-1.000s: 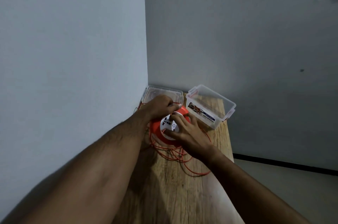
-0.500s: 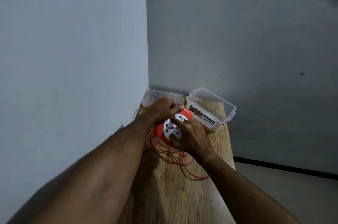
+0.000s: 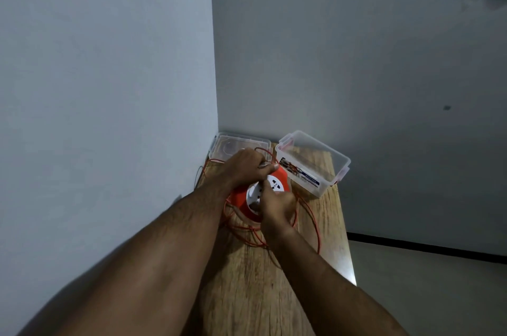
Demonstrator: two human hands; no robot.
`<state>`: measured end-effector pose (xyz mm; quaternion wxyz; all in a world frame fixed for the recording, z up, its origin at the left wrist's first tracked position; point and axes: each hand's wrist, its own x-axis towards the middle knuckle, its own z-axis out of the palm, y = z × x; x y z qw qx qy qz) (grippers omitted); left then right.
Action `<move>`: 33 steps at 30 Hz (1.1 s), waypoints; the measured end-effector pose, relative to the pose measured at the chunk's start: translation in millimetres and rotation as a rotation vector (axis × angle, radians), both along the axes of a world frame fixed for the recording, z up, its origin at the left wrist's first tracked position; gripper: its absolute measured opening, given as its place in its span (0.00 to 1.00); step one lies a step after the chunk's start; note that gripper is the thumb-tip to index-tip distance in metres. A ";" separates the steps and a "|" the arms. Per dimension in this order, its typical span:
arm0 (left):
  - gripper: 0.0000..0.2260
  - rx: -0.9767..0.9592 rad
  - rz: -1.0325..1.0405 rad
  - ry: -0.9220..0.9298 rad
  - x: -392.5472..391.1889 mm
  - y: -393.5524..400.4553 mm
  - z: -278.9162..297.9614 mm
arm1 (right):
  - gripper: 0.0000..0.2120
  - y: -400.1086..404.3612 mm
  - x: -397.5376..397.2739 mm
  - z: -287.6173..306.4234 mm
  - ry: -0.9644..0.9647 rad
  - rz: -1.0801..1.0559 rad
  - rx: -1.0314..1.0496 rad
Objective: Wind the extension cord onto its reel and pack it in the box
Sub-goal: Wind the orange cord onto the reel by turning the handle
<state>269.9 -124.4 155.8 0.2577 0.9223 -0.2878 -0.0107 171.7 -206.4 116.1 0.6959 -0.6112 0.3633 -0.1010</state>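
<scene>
An orange reel (image 3: 241,202) with a white socket face (image 3: 275,180) sits tilted on the wooden table (image 3: 274,294). My left hand (image 3: 245,167) grips the reel's far rim, fingers curled over it. My right hand (image 3: 277,205) holds the reel's near side, fingers curled against the white face. Loose loops of thin orange cord (image 3: 312,219) lie around and in front of the reel. The clear plastic box (image 3: 315,153) stands open just right of the reel.
The box's clear lid (image 3: 233,143) lies flat in the corner behind the reel. Walls close in on the left and at the back. The narrow table's right edge drops to the floor (image 3: 439,294).
The reel has turned and tilted up between my hands. My right hand slid toward me along its near side, and the cord loops shifted right.
</scene>
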 end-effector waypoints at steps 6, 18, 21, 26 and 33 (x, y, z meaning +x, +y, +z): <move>0.23 -0.126 0.050 0.032 5.4 6.9 -0.7 | 0.05 -12.7 -14.5 12.7 -0.309 0.254 -0.649; 0.21 -0.056 -0.031 0.138 8.6 15.3 1.0 | 0.27 -66.4 -8.4 16.5 -0.520 1.137 -1.954; 0.18 -0.042 -0.053 0.116 6.1 15.0 4.5 | 0.27 -67.9 -5.0 20.5 -0.530 1.160 -2.019; 0.20 -0.048 -0.025 0.148 5.9 15.8 0.7 | 0.30 -67.3 -1.0 19.6 -0.585 1.126 -2.027; 0.25 -0.046 0.016 0.099 8.5 14.9 -5.6 | 0.35 -61.0 0.6 9.0 -0.579 0.952 -1.889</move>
